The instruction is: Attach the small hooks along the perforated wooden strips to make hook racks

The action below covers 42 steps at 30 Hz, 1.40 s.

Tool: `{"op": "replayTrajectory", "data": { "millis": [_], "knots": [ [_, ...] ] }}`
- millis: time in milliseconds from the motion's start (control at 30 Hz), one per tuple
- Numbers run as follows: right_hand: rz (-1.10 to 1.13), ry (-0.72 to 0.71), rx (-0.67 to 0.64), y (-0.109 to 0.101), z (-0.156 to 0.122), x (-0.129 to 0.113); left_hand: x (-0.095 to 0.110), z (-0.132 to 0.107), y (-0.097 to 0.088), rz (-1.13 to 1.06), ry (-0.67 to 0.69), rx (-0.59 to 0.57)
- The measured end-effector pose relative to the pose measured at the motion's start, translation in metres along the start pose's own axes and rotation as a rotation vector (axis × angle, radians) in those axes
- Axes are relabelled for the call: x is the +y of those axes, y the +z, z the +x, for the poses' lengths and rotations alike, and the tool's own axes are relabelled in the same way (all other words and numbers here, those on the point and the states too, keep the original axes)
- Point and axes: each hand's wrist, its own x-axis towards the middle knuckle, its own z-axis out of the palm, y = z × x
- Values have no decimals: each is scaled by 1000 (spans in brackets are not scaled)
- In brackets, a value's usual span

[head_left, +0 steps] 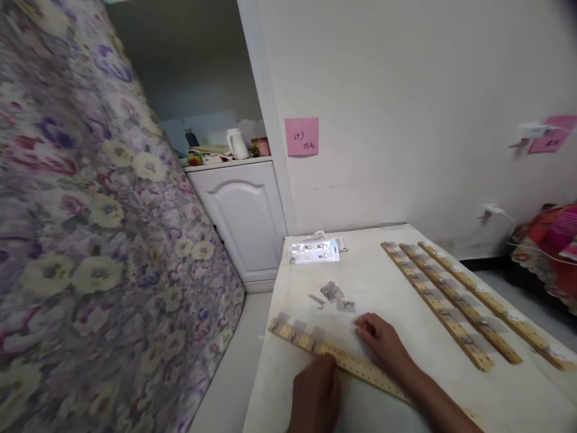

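Observation:
A long perforated wooden strip (356, 364) lies on the white table (387, 282), with small clear adhesive hooks stuck at its left end. My left hand (315, 394) rests at the strip's near edge, its fingers curled against the wood. My right hand (382, 340) lies across the strip with the fingers bent down near a loose hook. A few loose clear hooks (336, 296) lie just beyond the strip. A clear blister pack of hooks (314, 251) sits at the table's far edge.
Three more wooden strips (455, 307) with hooks lie side by side on the table's right half. A floral cloth (90, 228) hangs at the left. A white cabinet (243, 210) stands behind, and a pink note (302, 136) is on the wall.

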Motion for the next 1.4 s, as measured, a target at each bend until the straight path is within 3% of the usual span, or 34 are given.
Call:
{"op": "replayTrajectory", "data": {
  "millis": [167,300,500,667,900,1000,1167,1400],
  "knots": [
    [-72,46,41,0,47,11,-8,-1,27,-65,49,-50],
    [-132,114,52,9,60,12,-9,-3,43,-102,32,-58],
    [-100,114,54,11,62,13,-10,-2,42,-140,3,-83],
    [48,1,52,-3,36,-1,-6,-5,33,-270,5,-30],
    [142,-39,-53,-16,-27,-36,16,-10,13,-582,-155,62],
    [135,-75,-90,-12,-40,-45,21,-12,13,-650,-139,30],
    [94,-151,-172,-6,-47,-53,18,-13,28,-850,-171,-43],
    [62,-239,-249,-3,-49,-48,10,-8,39,-1178,-235,-171]
  ]
}}
